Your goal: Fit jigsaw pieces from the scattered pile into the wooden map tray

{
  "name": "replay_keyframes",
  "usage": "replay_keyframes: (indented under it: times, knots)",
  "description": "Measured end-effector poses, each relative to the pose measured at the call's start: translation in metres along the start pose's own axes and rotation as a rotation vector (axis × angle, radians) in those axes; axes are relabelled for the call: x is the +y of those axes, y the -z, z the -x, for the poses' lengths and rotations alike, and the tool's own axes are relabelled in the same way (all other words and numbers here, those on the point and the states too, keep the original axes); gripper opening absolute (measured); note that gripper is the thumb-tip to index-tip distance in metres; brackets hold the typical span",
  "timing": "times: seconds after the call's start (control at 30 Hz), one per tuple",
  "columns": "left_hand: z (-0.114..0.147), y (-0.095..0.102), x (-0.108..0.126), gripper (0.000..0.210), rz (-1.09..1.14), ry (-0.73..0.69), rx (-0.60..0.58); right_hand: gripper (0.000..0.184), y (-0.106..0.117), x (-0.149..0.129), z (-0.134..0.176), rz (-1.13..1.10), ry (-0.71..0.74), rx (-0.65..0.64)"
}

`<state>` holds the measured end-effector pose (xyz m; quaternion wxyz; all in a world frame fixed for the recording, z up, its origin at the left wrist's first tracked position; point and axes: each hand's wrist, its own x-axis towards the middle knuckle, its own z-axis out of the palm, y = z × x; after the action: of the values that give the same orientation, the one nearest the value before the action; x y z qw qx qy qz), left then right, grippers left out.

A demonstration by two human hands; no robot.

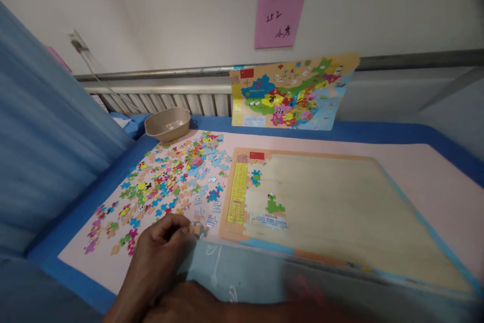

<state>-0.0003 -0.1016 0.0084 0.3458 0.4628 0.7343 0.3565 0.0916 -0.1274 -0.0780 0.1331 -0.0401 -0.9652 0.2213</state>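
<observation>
Orange jigsaw piece (pixel 195 229), lower left of centre: is being pinched at its edge by the left hand (pixel 163 238), thumb and forefinger together. Handling: is being judged light, thin, stiff; opposite edges are being favoured. Right hand (pixel 188 302), bottom edge: is being blurred; finger state untellable.

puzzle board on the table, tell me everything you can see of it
The puzzle board is a flat, roughly rectangular panel lying on the pink sheet. Its largely bare inside looks like pale wood; the border is mostly orange and light blue. A small red flag marks the far left corner, with a yellow printed panel down the left side. On its left part sit blue-and-green pieces, green pieces and pale pieces with print, too small to read.
</observation>
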Motion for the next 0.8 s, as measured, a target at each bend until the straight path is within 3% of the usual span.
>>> replay_keyframes:
  times: [0.1, 0.17, 0.23, 0.33, 0.37, 0.43, 0.53, 0.63, 0.8]
  knots:
    - [0.002, -0.012, 0.015, 0.020, 0.119, -0.051, -0.092, 0.026, 0.022, -0.006, 0.021, 0.009, -0.085, 0.004]
    - [0.004, -0.021, 0.024, 0.019, 0.190, -0.040, -0.152, 0.033, 0.052, -0.008, 0.050, 0.149, -0.178, 0.234]
    - [0.006, -0.028, 0.031, 0.020, 0.273, -0.017, -0.176, 0.027, 0.088, -0.008, 0.084, 0.298, -0.283, 0.442]
    - [0.011, -0.039, 0.039, 0.023, 0.371, 0.013, -0.173, 0.012, 0.135, -0.003, 0.128, 0.295, -0.562, 0.550]
    - [0.013, -0.042, 0.040, 0.023, 0.390, 0.023, -0.183, 0.015, 0.143, -0.001, 0.136, 0.294, -0.618, 0.568]
    - [0.017, -0.048, 0.042, 0.023, 0.412, 0.033, -0.213, 0.029, 0.148, 0.002, 0.145, 0.284, -0.668, 0.581]
    - [0.021, -0.057, 0.040, 0.018, 0.401, 0.025, -0.227, 0.042, 0.139, 0.005, 0.146, 0.267, -0.679, 0.572]
    - [0.023, -0.062, 0.037, 0.014, 0.369, 0.021, -0.248, 0.040, 0.130, 0.006, 0.147, 0.245, -0.677, 0.553]
    - [0.026, -0.066, 0.036, 0.016, 0.359, 0.045, -0.325, 0.027, 0.128, 0.006, 0.154, 0.286, -0.553, 0.625]
